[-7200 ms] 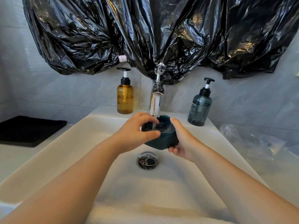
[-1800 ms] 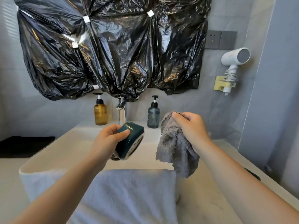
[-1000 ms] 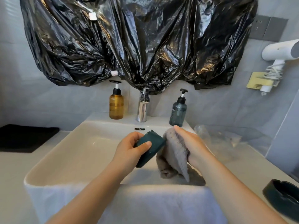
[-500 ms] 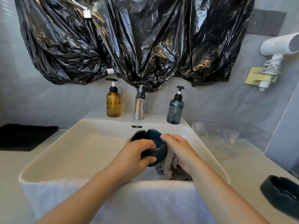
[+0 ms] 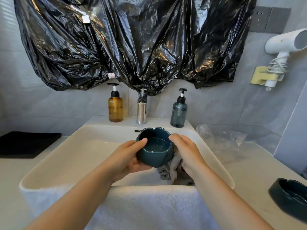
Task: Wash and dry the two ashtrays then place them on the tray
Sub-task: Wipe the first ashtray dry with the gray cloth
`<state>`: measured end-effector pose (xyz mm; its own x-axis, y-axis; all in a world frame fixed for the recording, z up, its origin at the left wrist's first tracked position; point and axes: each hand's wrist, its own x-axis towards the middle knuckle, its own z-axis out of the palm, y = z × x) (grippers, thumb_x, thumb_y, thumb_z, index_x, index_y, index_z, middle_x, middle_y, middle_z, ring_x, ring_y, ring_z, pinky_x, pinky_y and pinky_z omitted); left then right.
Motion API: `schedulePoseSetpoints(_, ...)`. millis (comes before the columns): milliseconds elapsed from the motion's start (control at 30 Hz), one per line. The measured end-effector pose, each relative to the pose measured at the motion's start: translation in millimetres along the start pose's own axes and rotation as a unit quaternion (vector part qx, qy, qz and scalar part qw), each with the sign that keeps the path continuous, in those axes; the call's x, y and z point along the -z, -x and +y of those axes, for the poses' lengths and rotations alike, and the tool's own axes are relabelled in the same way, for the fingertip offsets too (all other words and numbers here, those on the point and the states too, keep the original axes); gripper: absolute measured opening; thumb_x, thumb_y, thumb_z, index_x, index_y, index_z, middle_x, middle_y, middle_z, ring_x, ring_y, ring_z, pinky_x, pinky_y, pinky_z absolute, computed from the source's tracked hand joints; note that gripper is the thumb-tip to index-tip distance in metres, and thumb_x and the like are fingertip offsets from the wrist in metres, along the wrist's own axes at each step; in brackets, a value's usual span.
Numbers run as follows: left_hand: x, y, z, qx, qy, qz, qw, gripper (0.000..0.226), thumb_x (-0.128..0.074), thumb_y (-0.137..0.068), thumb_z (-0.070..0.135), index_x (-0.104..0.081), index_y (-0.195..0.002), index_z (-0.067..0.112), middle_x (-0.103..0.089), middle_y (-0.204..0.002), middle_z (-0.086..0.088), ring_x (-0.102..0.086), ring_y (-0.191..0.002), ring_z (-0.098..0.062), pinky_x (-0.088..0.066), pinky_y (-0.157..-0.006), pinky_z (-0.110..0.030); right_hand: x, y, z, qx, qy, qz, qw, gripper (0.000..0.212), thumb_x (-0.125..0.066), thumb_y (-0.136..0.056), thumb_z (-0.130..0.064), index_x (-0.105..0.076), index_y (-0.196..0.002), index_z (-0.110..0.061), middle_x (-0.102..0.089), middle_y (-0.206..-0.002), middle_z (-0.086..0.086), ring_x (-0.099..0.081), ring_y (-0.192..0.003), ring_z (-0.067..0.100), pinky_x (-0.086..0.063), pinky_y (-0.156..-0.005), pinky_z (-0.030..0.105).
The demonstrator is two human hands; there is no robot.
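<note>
Ashtray [image 5: 155,147]: dark teal, mouth up, notched rim, held above the sink [image 5: 79,151] basin, near its front. Inside looks glossy; wet or dry, cannot tell.

Left hand [image 5: 127,156]: cups the ashtray from the left and below, fingers curled under the base, thumb laid over the near rim.

Right hand [image 5: 186,151]: on the ashtray's right side, fingers bent round a grey cloth [image 5: 172,166] and pressing it against the wall; one fingertip reaches the rim. Cloth hangs down below the hand into the basin.

Towel [image 5: 149,205]: white, draped over the sink's front edge, under both forearms.

Second ashtray [image 5: 290,196]: same teal, on the counter far right, well apart, cut off by the frame edge.

Tray [image 5: 25,143]: black, flat on the counter left of the sink.

Back ledge: amber bottle [image 5: 115,107], tap [image 5: 142,112], blue bottle [image 5: 179,112], left to right. No water running.

Clear bag [image 5: 221,136] on the counter right of the sink. Black plastic [image 5: 132,42] hangs on the wall above; dryer [image 5: 285,42] in its holder upper right.
</note>
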<state>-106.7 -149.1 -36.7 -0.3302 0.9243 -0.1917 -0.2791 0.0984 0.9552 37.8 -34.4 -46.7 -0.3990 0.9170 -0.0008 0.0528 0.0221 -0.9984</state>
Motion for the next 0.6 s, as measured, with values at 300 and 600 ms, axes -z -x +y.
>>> schedulePoseSetpoints(300, 5.7, -3.9, -3.8, -0.143, -0.168, 0.163, 0.962, 0.040, -0.062, -0.092, 0.031, -0.046, -0.128, 0.028, -0.057, -0.118, -0.006, -0.059, -0.105, -0.027, -0.061, -0.063, -0.033, 7.1, 4.3, -0.5, 0.154, 0.025, 0.072, 0.985, 0.030, -0.054, -0.098, -0.019, -0.064, -0.126, -0.011, -0.066, -0.125, 0.002, -0.059, -0.119, 0.019, -0.046, -0.106, 0.040)
schedulePoseSetpoints(600, 0.8, -5.0, -6.6, -0.181, -0.257, 0.164, 0.935, 0.051, -0.052, -0.096, 0.038, -0.039, -0.143, 0.026, -0.052, -0.117, 0.006, -0.050, -0.105, -0.017, -0.052, -0.086, -0.034, -7.0, 10.4, 4.4, 0.244, 0.226, -0.027, 0.943, 0.029, -0.062, -0.093, -0.014, -0.070, -0.121, -0.018, -0.070, -0.115, -0.007, -0.063, -0.109, 0.009, -0.051, -0.095, 0.026)
